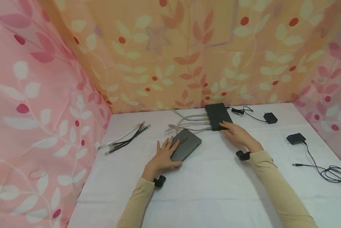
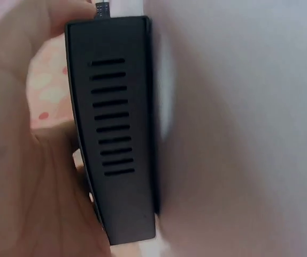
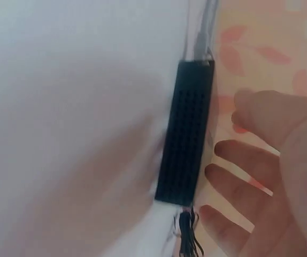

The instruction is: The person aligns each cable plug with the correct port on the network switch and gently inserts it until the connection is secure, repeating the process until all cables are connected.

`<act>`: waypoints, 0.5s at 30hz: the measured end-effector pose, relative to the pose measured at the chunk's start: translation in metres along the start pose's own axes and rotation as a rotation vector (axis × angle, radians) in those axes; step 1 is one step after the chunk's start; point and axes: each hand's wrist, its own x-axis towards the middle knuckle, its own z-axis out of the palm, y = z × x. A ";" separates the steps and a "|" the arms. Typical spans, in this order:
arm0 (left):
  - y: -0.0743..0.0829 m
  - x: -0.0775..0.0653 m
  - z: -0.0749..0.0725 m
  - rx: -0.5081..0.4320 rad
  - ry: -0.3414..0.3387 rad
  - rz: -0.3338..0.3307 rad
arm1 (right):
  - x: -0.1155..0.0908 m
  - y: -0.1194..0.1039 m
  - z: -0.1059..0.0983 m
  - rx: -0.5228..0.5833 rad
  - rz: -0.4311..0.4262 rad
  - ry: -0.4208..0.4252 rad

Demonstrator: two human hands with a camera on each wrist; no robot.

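My left hand (image 1: 163, 156) lies at the left side of a grey Netgear network switch (image 1: 187, 145), its fingers spread along the switch and the thumb at the near edge. In the left wrist view the vented side of the network switch (image 2: 113, 134) stands close, with the thumb at one end. Farther back is a black network switch (image 1: 219, 117) with several grey network cables (image 1: 196, 119) plugged into its left side. Fingertips of my right hand (image 1: 240, 135) are over its near right corner. The right wrist view shows those fingers loosely bent beside the black network switch (image 3: 185, 134).
A bundle of black and white network cables (image 1: 130, 138) lies on the left of the white-covered table (image 1: 210, 193). At back right, a power adapter (image 1: 270, 118) has its cord running to the black switch. Nearer is another adapter (image 1: 296, 138) with a coiled cord (image 1: 335, 174).
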 end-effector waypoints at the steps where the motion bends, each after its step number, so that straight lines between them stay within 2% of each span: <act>1: 0.001 0.001 0.002 0.009 0.016 -0.007 | -0.004 0.001 -0.002 -0.013 0.005 0.010; 6: 0.007 0.006 0.008 0.077 0.070 -0.037 | -0.025 0.008 -0.014 -0.076 0.041 0.053; 10: 0.009 0.007 0.009 0.118 0.066 -0.051 | -0.042 0.014 -0.023 -0.102 0.059 0.093; 15: 0.009 0.009 0.007 0.091 0.045 -0.051 | -0.065 0.023 -0.032 -0.118 0.097 0.112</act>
